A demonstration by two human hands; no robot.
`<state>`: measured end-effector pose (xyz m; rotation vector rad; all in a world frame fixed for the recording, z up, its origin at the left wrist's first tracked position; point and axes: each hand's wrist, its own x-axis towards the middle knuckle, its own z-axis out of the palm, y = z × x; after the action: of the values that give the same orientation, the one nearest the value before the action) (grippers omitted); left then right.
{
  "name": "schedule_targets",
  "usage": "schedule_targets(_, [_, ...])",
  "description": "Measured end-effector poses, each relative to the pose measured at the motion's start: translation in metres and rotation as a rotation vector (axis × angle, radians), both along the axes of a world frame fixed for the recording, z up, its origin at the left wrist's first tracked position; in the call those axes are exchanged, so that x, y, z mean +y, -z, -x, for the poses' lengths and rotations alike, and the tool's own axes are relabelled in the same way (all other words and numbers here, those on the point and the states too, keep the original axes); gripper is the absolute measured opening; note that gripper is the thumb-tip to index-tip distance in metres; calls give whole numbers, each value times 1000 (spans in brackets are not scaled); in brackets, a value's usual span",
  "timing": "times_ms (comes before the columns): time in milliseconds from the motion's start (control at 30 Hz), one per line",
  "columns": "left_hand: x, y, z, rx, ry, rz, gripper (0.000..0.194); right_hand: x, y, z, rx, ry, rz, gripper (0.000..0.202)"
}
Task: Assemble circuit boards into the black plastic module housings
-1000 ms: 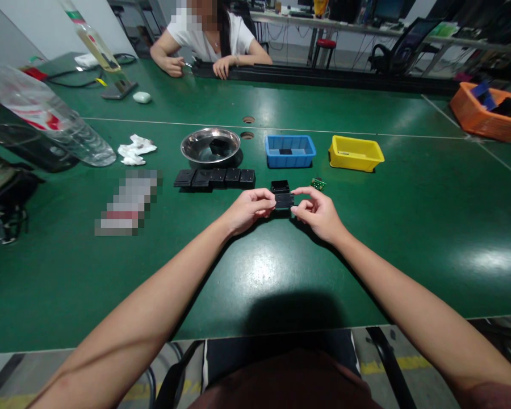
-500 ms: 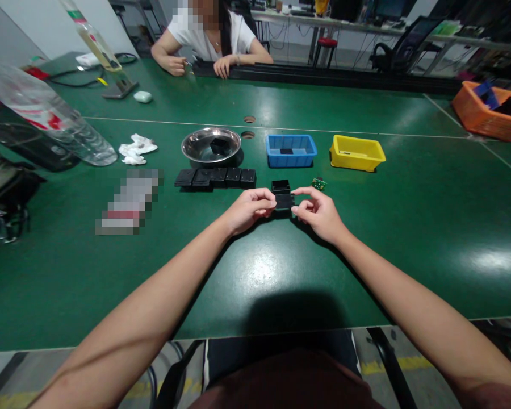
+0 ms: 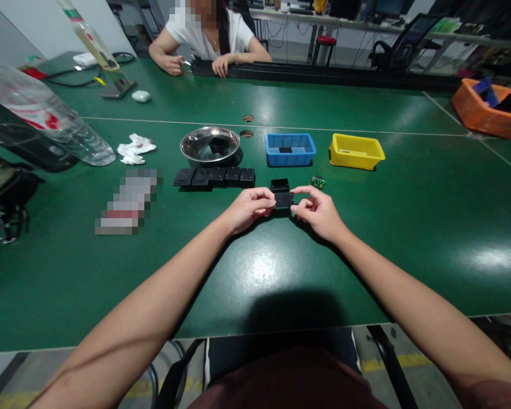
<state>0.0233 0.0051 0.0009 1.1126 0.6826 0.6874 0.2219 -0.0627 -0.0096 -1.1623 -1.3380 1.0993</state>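
Between my hands is a flat black plastic piece [image 3: 284, 200], perhaps a case cover. My left hand [image 3: 252, 209] pinches its left end between thumb and fingers. At the opposite end, my right hand [image 3: 317, 211] has thumb and forefinger closed on the piece's edge. Just behind it an open black plastic box [image 3: 280, 185] stands on the table. A small green circuit board [image 3: 318, 182] lies beyond my right fingers. To the left runs a row of several black cases [image 3: 215, 177], set side by side.
Behind the row are a steel bowl [image 3: 210, 145] holding a black part, a blue bin [image 3: 290, 150] and a yellow bin [image 3: 356, 152]. Large bottles [image 3: 68, 128] and crumpled tissue [image 3: 135, 149] lie left. An orange basket [image 3: 489, 111] stands far right. Another person [image 3: 213, 42] sits opposite.
My hands keep their grip on the flat black piece in nearly the same place. The whole view has shifted very slightly; nothing else has visibly moved.
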Motion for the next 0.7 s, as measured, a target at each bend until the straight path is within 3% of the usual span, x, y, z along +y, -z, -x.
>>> schedule_targets(700, [-1,-3,-2,13,0,-5,23,0,0,0,-7,9,-1,39])
